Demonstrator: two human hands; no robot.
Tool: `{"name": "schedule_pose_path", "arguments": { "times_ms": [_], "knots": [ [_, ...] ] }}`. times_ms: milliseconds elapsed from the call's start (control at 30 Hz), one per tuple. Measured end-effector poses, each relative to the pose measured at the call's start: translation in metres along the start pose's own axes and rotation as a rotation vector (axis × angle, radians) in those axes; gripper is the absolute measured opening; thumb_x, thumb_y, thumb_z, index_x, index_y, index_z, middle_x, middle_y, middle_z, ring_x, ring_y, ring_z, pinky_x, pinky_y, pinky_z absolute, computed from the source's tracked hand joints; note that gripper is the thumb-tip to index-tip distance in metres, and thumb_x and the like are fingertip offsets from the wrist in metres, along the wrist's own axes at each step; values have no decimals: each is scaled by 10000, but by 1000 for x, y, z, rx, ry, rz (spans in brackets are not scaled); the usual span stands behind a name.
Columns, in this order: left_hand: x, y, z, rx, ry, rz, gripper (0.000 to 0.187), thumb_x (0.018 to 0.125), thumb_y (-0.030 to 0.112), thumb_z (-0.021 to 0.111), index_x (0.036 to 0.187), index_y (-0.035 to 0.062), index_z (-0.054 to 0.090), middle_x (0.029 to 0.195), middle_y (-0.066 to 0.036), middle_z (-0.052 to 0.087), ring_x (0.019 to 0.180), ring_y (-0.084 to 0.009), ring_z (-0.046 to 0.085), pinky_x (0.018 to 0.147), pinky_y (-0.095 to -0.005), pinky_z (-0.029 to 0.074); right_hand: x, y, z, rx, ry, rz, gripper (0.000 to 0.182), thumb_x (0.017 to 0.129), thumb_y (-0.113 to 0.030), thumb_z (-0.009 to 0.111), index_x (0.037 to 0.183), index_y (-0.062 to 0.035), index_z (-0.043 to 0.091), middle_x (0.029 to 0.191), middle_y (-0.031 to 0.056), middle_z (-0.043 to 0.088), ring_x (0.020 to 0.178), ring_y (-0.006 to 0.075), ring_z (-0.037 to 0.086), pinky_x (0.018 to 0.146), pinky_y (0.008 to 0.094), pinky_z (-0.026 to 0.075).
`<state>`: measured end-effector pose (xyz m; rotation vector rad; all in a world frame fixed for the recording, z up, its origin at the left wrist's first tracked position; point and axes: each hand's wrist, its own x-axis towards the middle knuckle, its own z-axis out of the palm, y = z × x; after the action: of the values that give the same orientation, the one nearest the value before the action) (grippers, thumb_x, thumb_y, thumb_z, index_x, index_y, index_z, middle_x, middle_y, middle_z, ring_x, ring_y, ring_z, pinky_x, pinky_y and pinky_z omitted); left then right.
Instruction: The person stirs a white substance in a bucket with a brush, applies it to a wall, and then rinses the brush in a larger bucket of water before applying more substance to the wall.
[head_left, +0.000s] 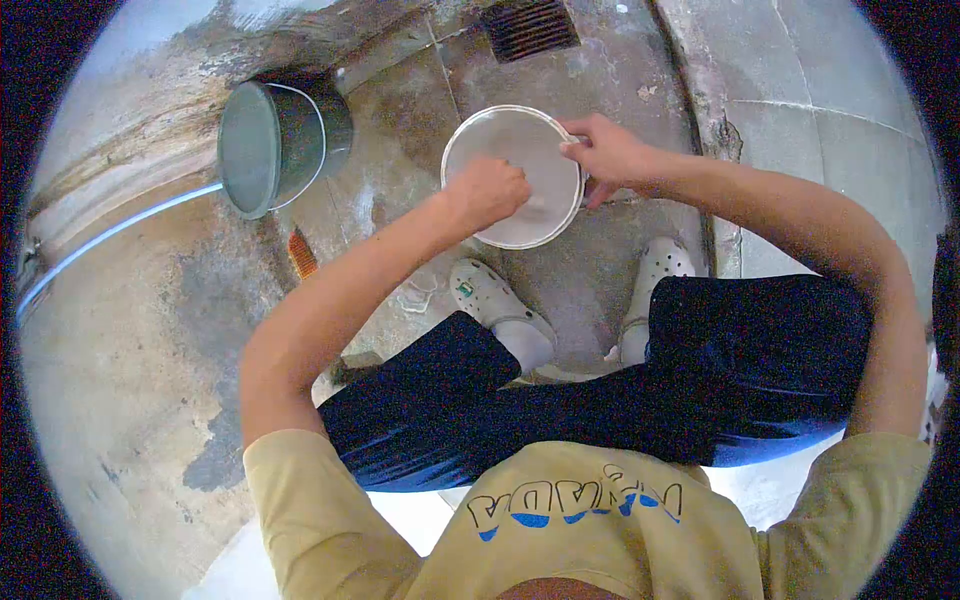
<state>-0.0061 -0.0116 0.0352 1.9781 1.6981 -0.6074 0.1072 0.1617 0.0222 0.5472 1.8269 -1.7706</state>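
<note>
A round white bucket (540,222) with a pale rim stands on the floor in front of my feet. My right hand (608,158) grips its right rim, the thumb over the edge and the other fingers outside. Over the left part of the opening, my left hand (488,192) reaches in with its fingers curled closed. Whatever those fingers hold, if anything, is hidden. The inside of the bucket looks plain and whitish, and its contents cannot be made out.
A dark green bucket (250,150) with a thin handle is at the left, by a pale blue hose (140,222). An orange-brown brush-like object (301,255) lies near it. A drain grate (528,28) is beyond. My white clogs (492,298) are close to the white bucket.
</note>
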Motion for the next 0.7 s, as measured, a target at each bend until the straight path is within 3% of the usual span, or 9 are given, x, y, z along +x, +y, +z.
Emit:
{"name": "schedule_pose_path", "arguments": {
  "times_ms": [167, 233, 300, 333, 400, 467, 567, 600, 700],
  "knots": [
    [-57, -27, -14, -299, 81, -207, 144, 734, 78, 618, 861, 58, 683, 872, -153, 668, 901, -333, 643, 744, -416, 527, -5, -2, -11, 26, -37, 14, 419, 944, -219, 486, 1343, -98, 449, 1031, 148, 612, 698, 227, 646, 530, 346, 595],
    [-92, -36, -24, -408, 85, -303, 155, 749, 86, 625, 885, 54, 692, 888, -161, 671, 919, -349, 634, 770, -404, 517, -5, 0, -21, 79, -137, -72, 474, 935, -330, 518, 1334, -82, 459, 1049, 145, 606, 686, 222, 643, 529, 324, 581],
    [-132, -43, -34, -643, 330, -399, 266, 758, 178, 629, 965, 23, 692, 853, -144, 686, 703, -276, 656, 645, -402, 512, 1, -7, -34, 26, -167, -32, 517, 927, -384, 521, 1326, -61, 459, 1065, 151, 603, 680, 219, 642, 538, 320, 576],
    [-148, -45, -32, -625, 361, -421, 266, 758, 178, 629, 965, 23, 692, 853, -144, 686, 703, -276, 656, 645, -402, 512, 5, -12, -44, -19, -195, 23, 568, 919, -437, 524, 1319, -40, 459, 1081, 156, 601, 673, 216, 641, 547, 316, 571],
    [-175, -54, -14, -1037, 295, -607, 339, 758, 181, 691, 1076, 61, 683, 892, -96, 706, 716, -170, 643, 674, -328, 510, 9, -22, -58, -49, -11, 37, 629, 909, -498, 511, 1299, -8, 460, 1085, 156, 609, 676, 215, 648, 577, 324, 570],
    [-184, -51, -1, -1151, 585, -462, 348, 739, 159, 748, 1065, 50, 688, 894, -47, 705, 771, -78, 603, 705, -263, 495, 29, -23, -81, 2, 76, -46, 631, 909, -497, 511, 1280, 12, 461, 1052, 145, 624, 680, 210, 656, 593, 334, 570],
    [-188, -45, -9, -1448, 684, -506, 361, 714, 145, 796, 1036, 19, 692, 927, -59, 696, 826, -68, 593, 749, -241, 488, 15, -72, -106, 158, 243, -201, 586, 923, -464, 507, 1243, 26, 471, 1024, 137, 630, 713, 199, 660, 593, 309, 556],
    [-189, -40, -16, -1525, 866, -448, 337, 725, 150, 790, 1024, 25, 698, 847, -36, 685, 740, -62, 582, 648, -227, 473, 9, -91, -112, 206, 313, -236, 573, 927, -454, 505, 1237, 27, 479, 1019, 133, 629, 728, 193, 659, 599, 295, 551],
    [-205, -64, -29, -1646, 915, -603, 267, 745, 205, 779, 968, 75, 711, 720, 28, 631, 574, -35, 497, 487, -218, 375, -11, -153, -125, 180, 440, -395, 544, 941, -438, 488, 1233, 22, 495, 1008, 120, 628, 761, 174, 654, 627, 270, 539]
  ]
}}
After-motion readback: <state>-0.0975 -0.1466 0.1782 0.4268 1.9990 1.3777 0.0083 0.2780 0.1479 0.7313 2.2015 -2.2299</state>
